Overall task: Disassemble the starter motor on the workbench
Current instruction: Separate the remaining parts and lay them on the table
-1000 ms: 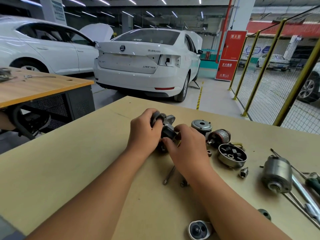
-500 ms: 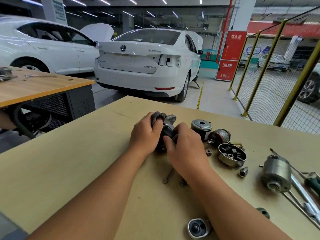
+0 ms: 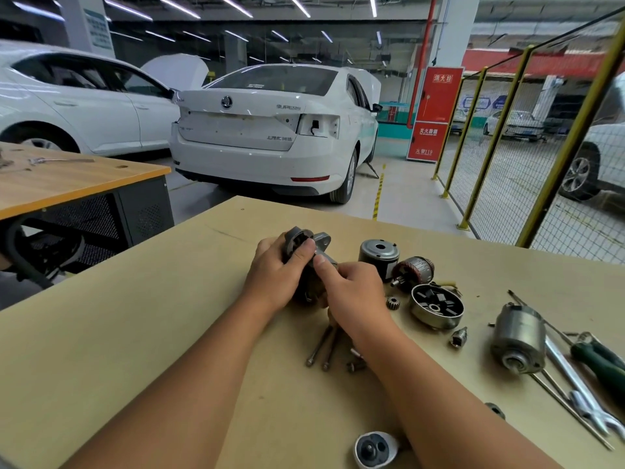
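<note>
Gripping starter housing (image 3: pixel 306 239) before "SUPERB"-badged car (image 3: pixel 270 130).

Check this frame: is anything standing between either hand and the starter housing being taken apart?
Nothing visible does. The left hand already grips the drive-end housing, thumb over its rim, and the right hand pinches at its middle. The small pinion gear lies apart on the workbench.

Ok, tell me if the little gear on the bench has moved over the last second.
No. The little gear still lies just left of the open round cup, between it and the right hand, as before.
</note>
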